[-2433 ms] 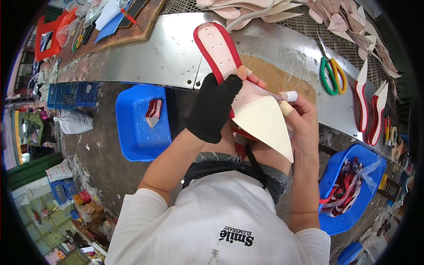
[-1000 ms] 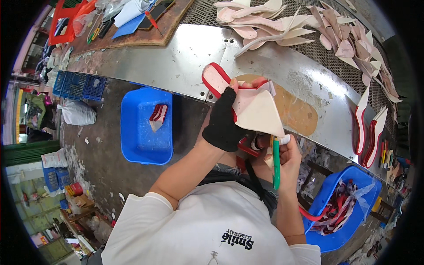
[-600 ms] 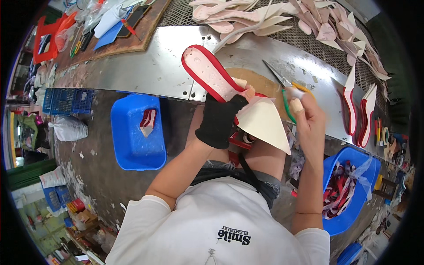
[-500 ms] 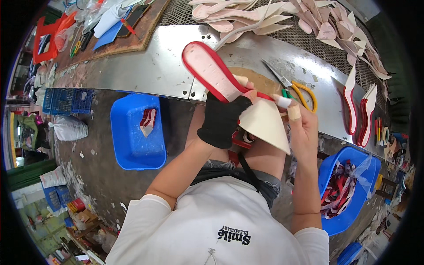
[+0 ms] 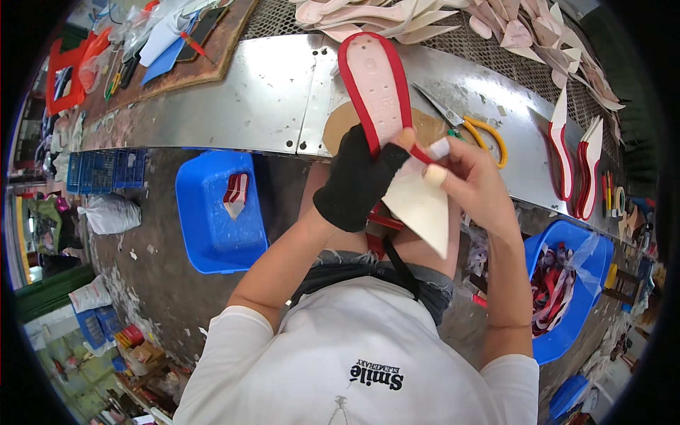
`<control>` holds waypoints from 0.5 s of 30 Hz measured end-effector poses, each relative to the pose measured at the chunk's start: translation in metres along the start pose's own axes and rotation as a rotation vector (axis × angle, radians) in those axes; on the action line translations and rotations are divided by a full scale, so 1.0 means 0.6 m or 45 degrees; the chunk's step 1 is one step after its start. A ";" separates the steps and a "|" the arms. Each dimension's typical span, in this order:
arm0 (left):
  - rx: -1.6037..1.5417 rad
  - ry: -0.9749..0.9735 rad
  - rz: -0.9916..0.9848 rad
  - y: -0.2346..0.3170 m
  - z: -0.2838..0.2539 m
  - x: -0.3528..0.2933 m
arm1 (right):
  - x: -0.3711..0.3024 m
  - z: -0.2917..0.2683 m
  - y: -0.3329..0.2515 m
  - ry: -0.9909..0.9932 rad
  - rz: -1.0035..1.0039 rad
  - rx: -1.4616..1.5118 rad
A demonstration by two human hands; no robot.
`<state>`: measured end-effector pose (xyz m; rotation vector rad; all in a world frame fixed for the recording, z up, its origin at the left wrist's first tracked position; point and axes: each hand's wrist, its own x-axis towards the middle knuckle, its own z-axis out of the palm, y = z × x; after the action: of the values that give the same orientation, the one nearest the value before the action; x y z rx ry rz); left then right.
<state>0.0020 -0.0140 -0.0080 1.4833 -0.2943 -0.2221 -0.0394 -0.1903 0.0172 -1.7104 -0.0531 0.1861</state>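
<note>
My left hand [image 5: 356,180], in a black fingerless glove, grips a pale insole [image 5: 375,78] by its waist above my lap. Red edging runs round the rounded heel end, which points away from me. The insole's wide cream-coloured front [image 5: 425,216] hangs down toward my knees. At its right side my right hand [image 5: 474,177] pinches the red edging strip [image 5: 421,154] between thumb and forefinger. White wrapping covers the forefinger's tip and a cream one the thumb's. Scissors with yellow handles [image 5: 485,138] lie on the metal bench just beyond my right hand.
Beyond me runs the metal bench [image 5: 265,85], with pale insoles [image 5: 382,18] heaped on mesh behind it. Red-edged insoles [image 5: 586,177] lie at its right. A blue tub [image 5: 219,249] stands left with red-edged pieces inside; another blue tub [image 5: 589,304] at right holds red and white scraps.
The insole has swung from leaning left to nearly upright, heel end farther away. My left hand turned with it. My right hand has shifted slightly, still at the red strip.
</note>
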 end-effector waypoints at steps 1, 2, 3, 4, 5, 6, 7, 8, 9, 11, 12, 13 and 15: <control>-0.023 0.044 0.020 -0.003 0.004 0.004 | 0.000 -0.001 -0.003 0.033 -0.023 -0.194; -0.028 0.084 0.027 -0.007 0.008 0.005 | 0.001 -0.002 -0.005 0.047 -0.048 -0.388; 0.006 0.196 0.331 -0.009 0.013 0.009 | 0.002 -0.003 -0.005 0.081 -0.130 -0.552; -0.005 0.240 0.281 -0.011 0.013 0.011 | 0.002 -0.003 -0.004 0.053 -0.137 -0.636; 0.030 0.234 0.214 -0.012 0.014 0.011 | 0.004 -0.002 -0.002 0.046 -0.201 -0.691; 0.072 0.261 0.137 -0.013 0.013 0.011 | 0.003 0.003 0.001 0.003 -0.275 -0.743; 0.098 0.220 0.144 -0.013 0.014 0.009 | 0.005 0.007 0.005 0.094 -0.527 -0.942; 0.110 0.179 0.128 -0.012 0.013 0.006 | 0.007 0.012 0.009 0.129 -0.574 -0.920; 0.132 0.154 0.109 -0.011 0.013 0.003 | 0.007 0.020 0.012 0.162 -0.621 -0.896; 0.196 0.106 0.137 -0.007 0.016 -0.005 | 0.012 0.028 0.013 0.293 -0.639 -0.800; 0.236 0.083 0.187 -0.005 0.019 -0.008 | 0.016 0.030 0.012 0.388 -0.615 -0.731; 0.278 0.046 0.212 -0.004 0.021 -0.012 | 0.022 0.028 0.010 0.446 -0.691 -0.650; 0.290 -0.032 0.165 0.000 0.025 -0.018 | 0.038 0.010 0.001 0.497 -0.280 -0.262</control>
<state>-0.0132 -0.0248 -0.0078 1.6802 -0.4463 -0.1057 -0.0178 -0.1815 0.0139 -1.9026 0.0305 -0.3274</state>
